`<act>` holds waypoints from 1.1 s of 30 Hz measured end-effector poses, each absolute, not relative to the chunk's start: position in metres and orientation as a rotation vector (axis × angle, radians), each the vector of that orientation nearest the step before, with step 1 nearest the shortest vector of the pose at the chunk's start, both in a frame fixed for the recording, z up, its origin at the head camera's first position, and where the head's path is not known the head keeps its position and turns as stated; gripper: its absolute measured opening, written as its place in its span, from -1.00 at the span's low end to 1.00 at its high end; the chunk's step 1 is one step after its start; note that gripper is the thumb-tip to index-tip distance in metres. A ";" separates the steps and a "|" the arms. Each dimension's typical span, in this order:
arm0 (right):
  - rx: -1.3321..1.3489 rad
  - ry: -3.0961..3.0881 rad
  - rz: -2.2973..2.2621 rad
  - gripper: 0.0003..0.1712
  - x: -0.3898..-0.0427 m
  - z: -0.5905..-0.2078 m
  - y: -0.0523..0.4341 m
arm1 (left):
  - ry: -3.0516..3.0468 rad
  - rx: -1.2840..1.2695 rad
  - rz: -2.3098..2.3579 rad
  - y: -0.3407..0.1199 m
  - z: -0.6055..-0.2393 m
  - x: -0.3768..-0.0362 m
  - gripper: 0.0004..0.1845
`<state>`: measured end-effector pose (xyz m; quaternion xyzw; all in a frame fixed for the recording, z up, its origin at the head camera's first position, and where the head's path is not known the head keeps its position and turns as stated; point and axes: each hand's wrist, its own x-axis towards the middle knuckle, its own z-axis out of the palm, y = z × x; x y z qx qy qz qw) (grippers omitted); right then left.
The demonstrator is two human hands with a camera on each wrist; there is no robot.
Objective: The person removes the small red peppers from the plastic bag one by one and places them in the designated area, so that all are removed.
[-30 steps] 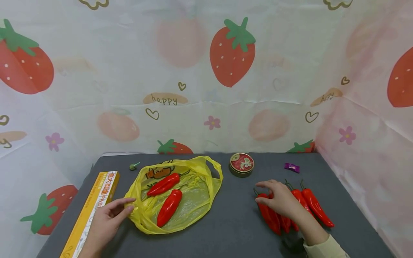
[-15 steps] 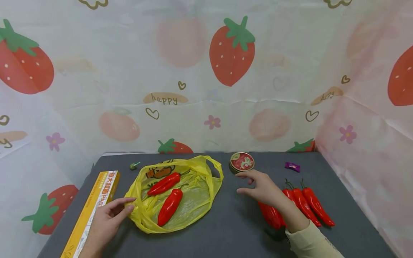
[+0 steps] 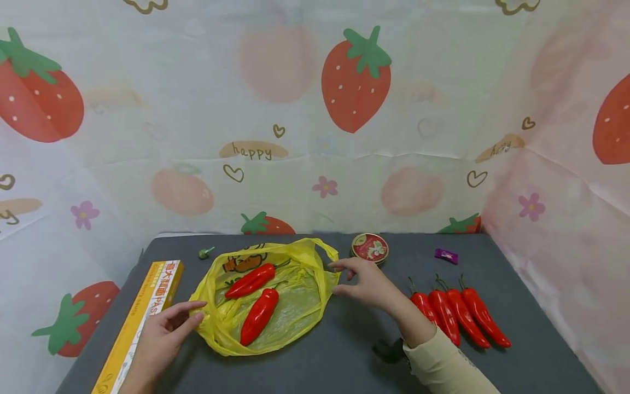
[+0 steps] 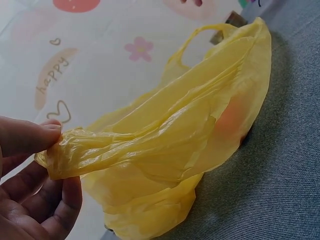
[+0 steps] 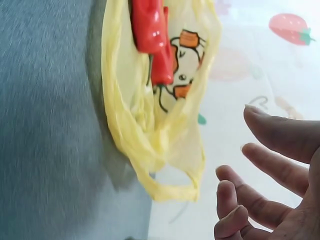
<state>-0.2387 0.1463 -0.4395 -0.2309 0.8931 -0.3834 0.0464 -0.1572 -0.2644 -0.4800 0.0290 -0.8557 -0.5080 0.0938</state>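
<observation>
A yellow plastic bag [image 3: 295, 306] lies open on the grey table [image 3: 344, 355] with two red peppers [image 3: 259, 316] inside. My left hand [image 3: 196, 314] pinches the bag's left rim between thumb and fingers; the left wrist view shows the crumpled rim [image 4: 90, 152] caught in that pinch. My right hand [image 3: 351, 279] hovers open with spread fingers just right of the bag's right handle [image 3: 331, 257], holding nothing. In the right wrist view its fingers [image 5: 265, 172] stand apart from the handle loop [image 5: 170, 187]. Several red peppers [image 3: 458, 314] lie in a row to the right.
A long yellow box [image 3: 143, 323] lies along the left table edge. A round tin [image 3: 369, 249] sits behind the right hand, a purple sweet [image 3: 445, 255] at the back right, a small green object [image 3: 203, 253] at the back left. Strawberry-print cloth walls the table.
My right hand has left the pepper pile and moved left across the table to the bag's right handle. The left hand has kept its pinch on the rim.
</observation>
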 end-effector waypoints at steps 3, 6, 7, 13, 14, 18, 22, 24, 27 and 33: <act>-0.710 2.695 -1.188 -0.45 -0.242 -0.441 0.136 | -2.536 0.083 -1.511 -0.264 -0.482 -0.159 -0.68; -0.724 2.674 -1.180 -0.46 -0.246 -0.441 0.124 | -2.538 0.080 -1.510 -0.265 -0.483 -0.159 -0.68; -0.730 2.665 -1.175 -0.46 -0.248 -0.442 0.120 | -2.538 0.078 -1.507 -0.265 -0.484 -0.159 -0.68; -0.759 2.575 -1.163 -0.46 -0.260 -0.444 0.098 | -2.552 0.090 -1.497 -0.265 -0.483 -0.159 -0.68; -0.763 2.555 -1.169 -0.47 -0.261 -0.445 0.094 | -2.555 0.092 -1.501 -0.265 -0.483 -0.159 -0.68; -0.759 2.484 -1.200 -0.47 -0.265 -0.447 0.079 | -2.565 0.098 -1.514 -0.264 -0.482 -0.160 -0.66; -0.765 2.446 -1.207 -0.49 -0.269 -0.454 0.067 | -2.546 0.076 -1.521 -0.263 -0.482 -0.159 -0.68; -0.769 2.430 -1.210 -0.50 -0.271 -0.458 0.063 | -2.540 0.061 -1.520 -0.262 -0.482 -0.158 -0.69; -0.766 2.417 -1.209 -0.51 -0.274 -0.465 0.058 | -2.539 0.060 -1.520 -0.262 -0.482 -0.158 -0.69; -0.743 2.438 -1.154 -0.47 -0.278 -0.474 0.043 | -2.576 0.105 -1.498 -0.263 -0.483 -0.160 -0.66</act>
